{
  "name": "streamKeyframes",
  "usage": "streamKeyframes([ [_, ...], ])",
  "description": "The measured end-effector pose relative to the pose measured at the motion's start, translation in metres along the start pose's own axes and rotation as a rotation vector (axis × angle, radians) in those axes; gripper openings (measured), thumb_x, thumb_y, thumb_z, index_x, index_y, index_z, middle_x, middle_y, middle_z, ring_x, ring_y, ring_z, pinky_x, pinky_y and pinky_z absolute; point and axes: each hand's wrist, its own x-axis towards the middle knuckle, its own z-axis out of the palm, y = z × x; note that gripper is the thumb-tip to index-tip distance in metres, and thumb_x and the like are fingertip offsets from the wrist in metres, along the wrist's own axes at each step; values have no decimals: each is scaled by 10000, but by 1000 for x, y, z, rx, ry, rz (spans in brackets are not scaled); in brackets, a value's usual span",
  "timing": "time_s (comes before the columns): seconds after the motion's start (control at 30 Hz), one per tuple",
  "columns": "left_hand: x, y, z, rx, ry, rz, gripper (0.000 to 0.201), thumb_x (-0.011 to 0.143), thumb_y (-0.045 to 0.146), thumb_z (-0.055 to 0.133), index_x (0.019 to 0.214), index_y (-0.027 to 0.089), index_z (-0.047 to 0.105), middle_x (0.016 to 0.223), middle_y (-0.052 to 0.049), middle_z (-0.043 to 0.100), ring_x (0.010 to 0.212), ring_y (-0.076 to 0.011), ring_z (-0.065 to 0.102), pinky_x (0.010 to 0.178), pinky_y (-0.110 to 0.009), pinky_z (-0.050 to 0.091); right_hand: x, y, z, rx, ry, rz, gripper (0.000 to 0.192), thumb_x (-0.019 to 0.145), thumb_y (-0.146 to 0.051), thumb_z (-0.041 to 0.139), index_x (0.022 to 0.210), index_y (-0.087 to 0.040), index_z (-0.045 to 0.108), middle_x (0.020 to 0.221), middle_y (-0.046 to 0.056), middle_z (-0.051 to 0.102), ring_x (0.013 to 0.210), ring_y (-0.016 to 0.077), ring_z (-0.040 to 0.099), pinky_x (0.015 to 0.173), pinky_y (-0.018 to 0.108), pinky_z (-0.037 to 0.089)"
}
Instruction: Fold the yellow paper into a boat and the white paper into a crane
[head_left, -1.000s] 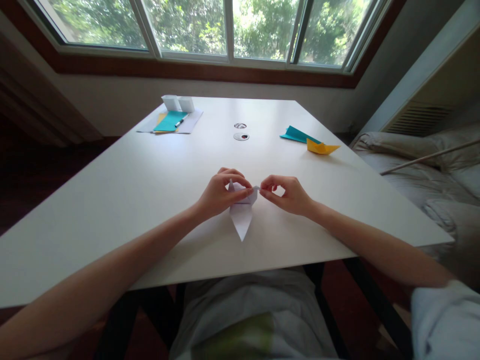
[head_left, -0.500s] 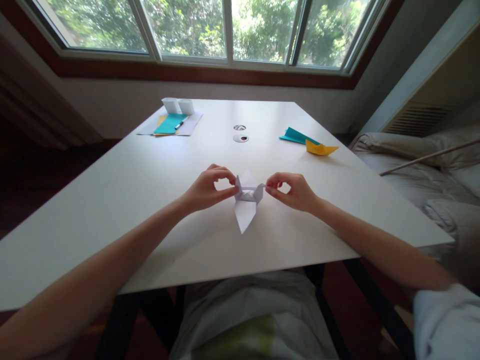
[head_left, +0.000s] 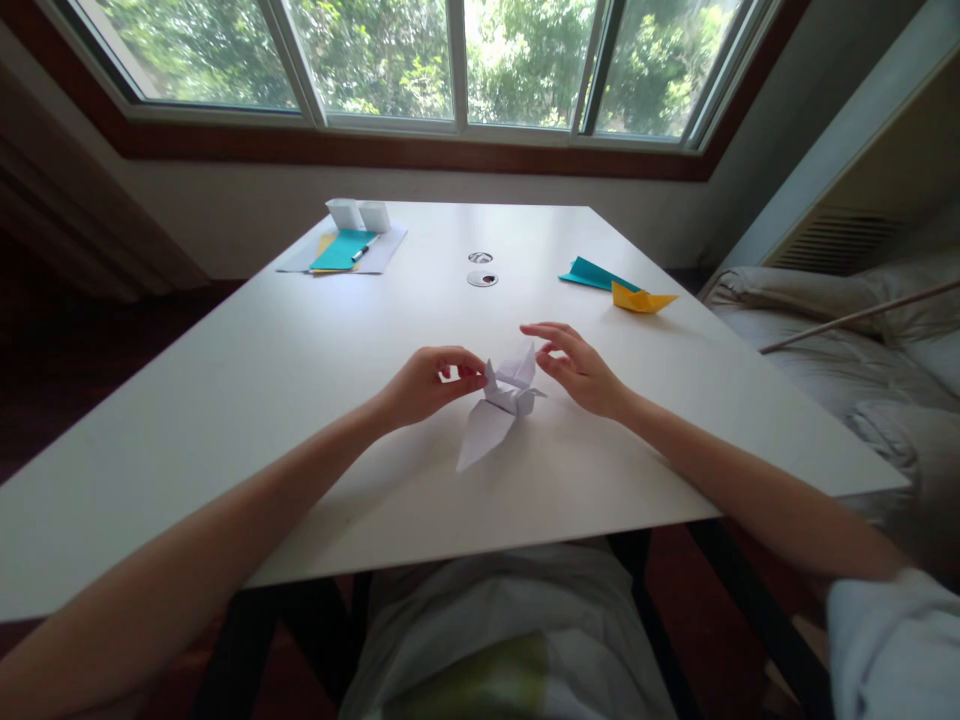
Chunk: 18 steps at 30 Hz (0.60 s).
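A big white table (head_left: pixel 225 420) sits under a wide window with green trees outside. Far back on the left side lies a flat stack of paper sheets, white with a teal sheet on top (head_left: pixel 343 250). A pen (head_left: pixel 360 251) rests on the teal sheet, and 2 small white boxes (head_left: pixel 359 214) stand just behind the stack. They are well apart from the hands, so they do not get in the way.

The left hand (head_left: pixel 420 385) is closed in a pinch. Its fingertips hold the left corner of a small white folded paper shape (head_left: pixel 501 410). This pinch seems to keep the paper from sliding.

The white paper shape is in the middle of the table, right in front of the person, between both hands. Its long pointy end lies flat on the table and points toward the person. Its top flaps stand up a little.

The right hand (head_left: pixel 577 370) is open, with loose, spread fingers. It is just beside the right flap. I cannot tell if it touches the paper.

Farther back, 2 round holes (head_left: pixel 481 270) sit in the table top.

On the right side, far back, a teal folded paper (head_left: pixel 592 271) lies flat. A yellow folded paper boat (head_left: pixel 639 297) touches it. They look set aside there. A grey cushion (head_left: pixel 847 330) lies off the table's right edge.
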Motion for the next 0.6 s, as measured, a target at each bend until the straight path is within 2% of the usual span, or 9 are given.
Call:
streamKeyframes([
  [0.13,2,3,4,-76,-28,-14,175,777,305,606,814,156,691,762,-24,668,646,-103,543,581,-218,381,6,3,5,261,-32,261,398,808,-393,566,1164,-217,568,1099,68,591,703,115,550,609,281,525],
  [0.3,2,2,6,-224,-46,-91,230,757,347,627,839,141,687,839,-57,679,712,-132,571,626,-238,432,6,4,4,543,39,474,283,678,-274,705,939,-179,652,969,37,594,752,114,583,701,290,537],
  [0.37,2,-1,3,-321,-40,-183,277,744,372,641,896,143,680,908,-71,676,728,-137,580,648,-252,459,6,5,1,606,99,493,267,644,-239,725,890,-166,650,914,21,581,758,111,587,737,296,539],
  [0.47,3,-7,-5,-379,7,-384,350,733,395,657,1001,170,662,905,-59,662,738,-135,592,638,-249,475,8,10,-2,616,173,488,265,630,-232,732,871,-165,642,863,3,570,745,102,587,759,298,543],
  [0.6,4,-17,-16,-587,72,-621,372,672,365,727,967,151,654,927,-75,651,759,-149,630,628,-242,498,9,17,-6,603,206,519,253,630,-220,734,857,-172,636,824,-3,563,736,99,592,776,302,547],
])
